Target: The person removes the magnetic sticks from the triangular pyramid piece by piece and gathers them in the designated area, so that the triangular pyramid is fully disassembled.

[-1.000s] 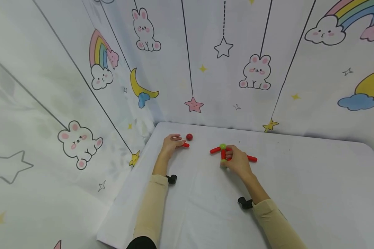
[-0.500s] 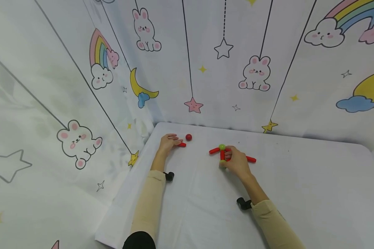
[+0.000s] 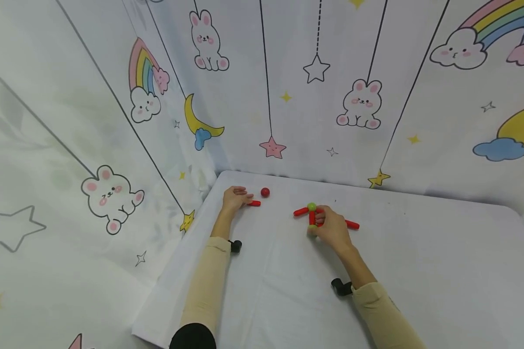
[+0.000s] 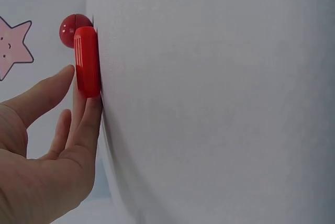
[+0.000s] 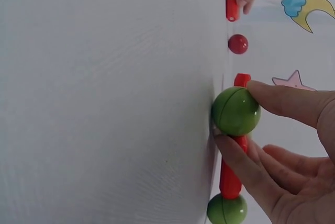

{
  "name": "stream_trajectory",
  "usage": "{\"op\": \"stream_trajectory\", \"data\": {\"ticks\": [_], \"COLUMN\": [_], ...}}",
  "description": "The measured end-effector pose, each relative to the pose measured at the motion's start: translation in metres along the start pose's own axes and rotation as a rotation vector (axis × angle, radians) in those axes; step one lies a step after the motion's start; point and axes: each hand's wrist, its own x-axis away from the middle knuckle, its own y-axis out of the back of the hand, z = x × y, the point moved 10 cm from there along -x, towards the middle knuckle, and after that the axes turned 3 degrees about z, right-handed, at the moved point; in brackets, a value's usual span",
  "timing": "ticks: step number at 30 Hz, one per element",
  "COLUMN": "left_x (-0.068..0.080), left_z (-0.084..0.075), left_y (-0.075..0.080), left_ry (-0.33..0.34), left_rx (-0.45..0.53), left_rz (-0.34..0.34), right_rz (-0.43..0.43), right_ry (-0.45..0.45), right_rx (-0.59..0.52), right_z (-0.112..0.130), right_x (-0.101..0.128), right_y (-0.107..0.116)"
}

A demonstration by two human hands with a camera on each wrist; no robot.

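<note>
White cloth covers the table (image 3: pixel 419 252), and printed sheets of rabbits, rainbows and stars close it in behind and to the left. On it the right hand (image 3: pixel 332 230) pinches a green ball (image 5: pixel 236 111) between thumb and forefinger; a red rod (image 5: pixel 231 174) runs from that ball toward the wrist to a second green ball (image 5: pixel 226 210), and in the head view two more red rods (image 3: pixel 301 211) splay out from the joint to either side of the hand. Well apart on the other side, the left hand (image 3: pixel 234 198) lies with fingers straight and relaxed, their tips touching one end of a loose red stick (image 4: pixel 87 60) without closing round it. Just beyond that stick's far end sits a small red ball (image 3: pixel 265 192), near it but, as far as the head view shows, apart from it. The risk judged from here is twofold: a nudge from straight fingertips could roll the stick or send the red ball off toward the backdrop, and any twist of the pinched ball could pull the splayed rods loose from the joint.
</note>
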Motion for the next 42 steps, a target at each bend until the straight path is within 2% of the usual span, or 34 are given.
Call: {"op": "stream_trajectory", "data": {"ticks": [6, 11, 17, 21, 26, 32, 37, 42], "left_x": [0.001, 0.009, 0.025, 0.036, 0.048, 0.058, 0.066, 0.068], "left_z": [-0.009, -0.023, -0.035, -0.039, -0.044, -0.038, -0.02, 0.0], "left_y": [0.006, 0.007, -0.005, -0.014, -0.041, -0.086, -0.113, -0.134], "left_ry": [-0.044, -0.114, -0.146, -0.148, -0.166, -0.162, -0.064, 0.047], "left_rx": [-0.04, -0.011, 0.074, 0.084, 0.061, 0.002, -0.033, -0.01], "left_rz": [-0.048, -0.086, -0.065, -0.071, -0.023, 0.113, 0.183, 0.195], "right_rz": [-0.011, -0.052, -0.142, -0.143, -0.11, -0.086, -0.084, -0.085], "right_ry": [0.02, 0.051, 0.078, 0.05, 0.013, 0.013, 0.024, 0.013], "right_rx": [0.03, 0.052, 0.024, -0.026, -0.061, -0.082, -0.109, -0.158], "right_z": [0.005, 0.014, 0.016, 0.008, -0.006, -0.013, -0.013, -0.015], "right_x": [0.002, -0.002, -0.018, -0.03, -0.04, -0.046, -0.052, -0.057], "right_y": [0.005, 0.017, 0.035, 0.039, 0.038, 0.032, 0.022, 0.013]}}
